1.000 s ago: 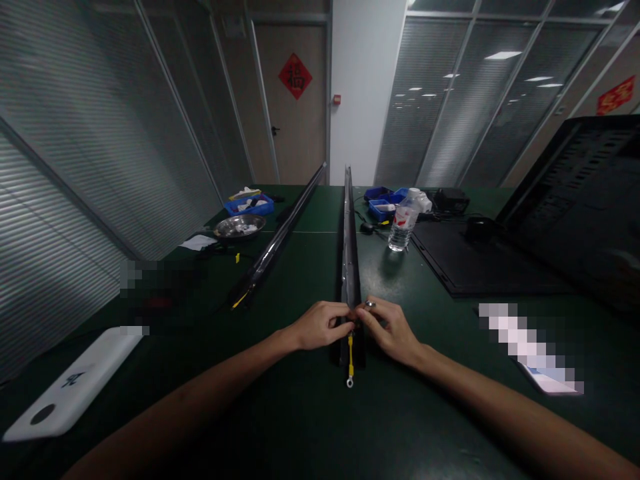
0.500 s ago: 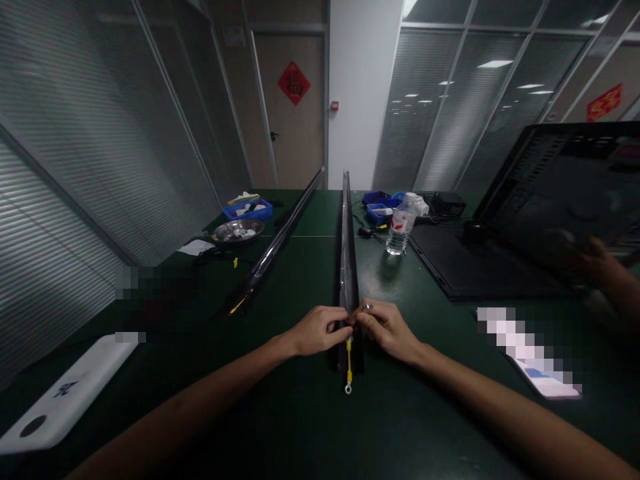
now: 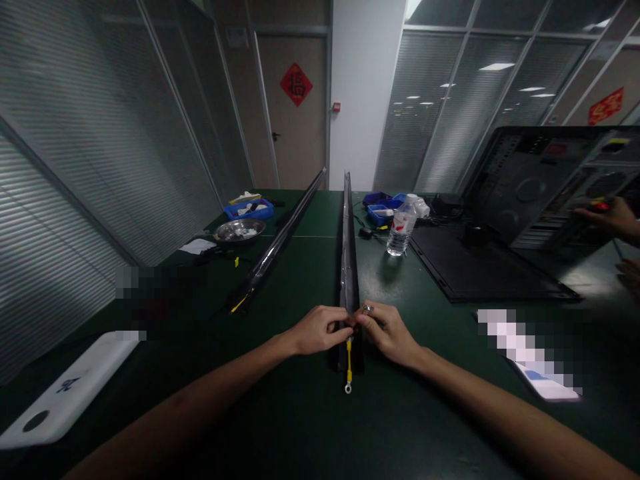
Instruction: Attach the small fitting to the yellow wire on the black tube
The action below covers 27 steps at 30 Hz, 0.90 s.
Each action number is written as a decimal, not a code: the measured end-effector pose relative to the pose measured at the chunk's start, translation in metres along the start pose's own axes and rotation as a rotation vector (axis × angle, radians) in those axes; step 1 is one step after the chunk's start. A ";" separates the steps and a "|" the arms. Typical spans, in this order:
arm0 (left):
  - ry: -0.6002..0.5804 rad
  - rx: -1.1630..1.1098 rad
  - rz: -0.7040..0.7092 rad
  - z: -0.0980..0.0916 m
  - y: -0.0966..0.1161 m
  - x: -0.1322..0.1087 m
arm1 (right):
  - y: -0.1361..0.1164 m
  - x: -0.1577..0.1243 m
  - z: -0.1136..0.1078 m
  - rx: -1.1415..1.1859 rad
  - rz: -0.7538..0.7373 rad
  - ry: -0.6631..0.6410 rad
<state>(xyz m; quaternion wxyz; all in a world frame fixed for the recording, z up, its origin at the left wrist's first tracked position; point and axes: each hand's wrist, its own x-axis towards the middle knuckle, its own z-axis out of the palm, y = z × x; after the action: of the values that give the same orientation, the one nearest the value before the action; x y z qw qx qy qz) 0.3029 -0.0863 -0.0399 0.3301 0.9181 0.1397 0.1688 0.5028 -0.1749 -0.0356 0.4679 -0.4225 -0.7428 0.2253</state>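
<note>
A long narrow dark rail (image 3: 348, 253) runs away from me down the middle of the table. At its near end my left hand (image 3: 323, 330) reaches in from the left, thumb and fingertips closed together over the rail. Opposite it, my right hand (image 3: 387, 330) is closed in a pinch, with a ring on one finger. The fingertips of both hands meet, and whatever small piece is between them is hidden. Just below the fingertips, a short yellow wire (image 3: 349, 363) lies along the rail's end, its ring terminal toward me.
Left lie a second dark rail (image 3: 285, 237), a metal bowl (image 3: 240, 231), a blue tray (image 3: 250, 210) and a white object (image 3: 70, 393). Right are a water bottle (image 3: 401, 227), a phone (image 3: 547, 383), a black panel (image 3: 480, 267) and an open computer case (image 3: 545, 180) with another person's hand (image 3: 617, 220).
My hands and the rail stay nearly still. At the right, the computer case has turned so its inside shows, and the other person's hand has moved up, now with something red at it.
</note>
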 end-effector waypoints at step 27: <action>0.011 -0.063 0.025 -0.001 0.001 0.000 | -0.013 -0.004 0.009 -0.224 -0.016 0.195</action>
<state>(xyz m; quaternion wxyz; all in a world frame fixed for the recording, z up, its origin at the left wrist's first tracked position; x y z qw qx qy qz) 0.3023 -0.0866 -0.0381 0.3560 0.9081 0.1248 0.1820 0.4902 -0.1850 -0.0326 0.4895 -0.4859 -0.7178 0.0952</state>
